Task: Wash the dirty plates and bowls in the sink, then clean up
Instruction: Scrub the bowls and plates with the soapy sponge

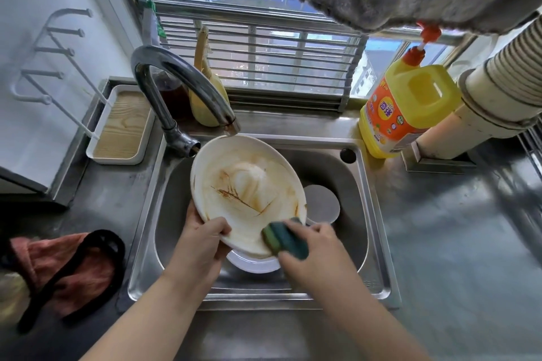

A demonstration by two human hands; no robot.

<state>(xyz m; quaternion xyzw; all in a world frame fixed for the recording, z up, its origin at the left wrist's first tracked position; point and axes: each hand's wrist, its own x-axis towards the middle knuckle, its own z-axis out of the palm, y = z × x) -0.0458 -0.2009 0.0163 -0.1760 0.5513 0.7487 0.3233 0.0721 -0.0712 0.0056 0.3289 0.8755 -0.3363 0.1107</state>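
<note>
At 9 o'clock of the sink [378,258], the drying tray [118,126] holds only its wood-grain liner.

Your left hand [202,240] clamps the oval plate [246,193] at its near rim, thumb on the face and fingers behind. The plate is tilted up over the basin, its far edge just under the faucet [181,91]. Judge it stiff, breakable, and slick where the brown sauce streaks lie. Keep the hold on the rim, not the greasy face.

Your right hand [308,246] is closed round the green sponge [286,239], which presses on the plate's rim at 5 o'clock. It looks soft and light and should give under pressure.

Below the plate, 1 white dish [252,265] lies in the basin; its contents are hidden. At 3 o'clock a round grey disc [322,204] sits low in the basin; you cannot tell what it is.

At 1 o'clock, the yellow detergent jug [410,108] stands on the counter, pump on; its fill level is not visible.
</note>
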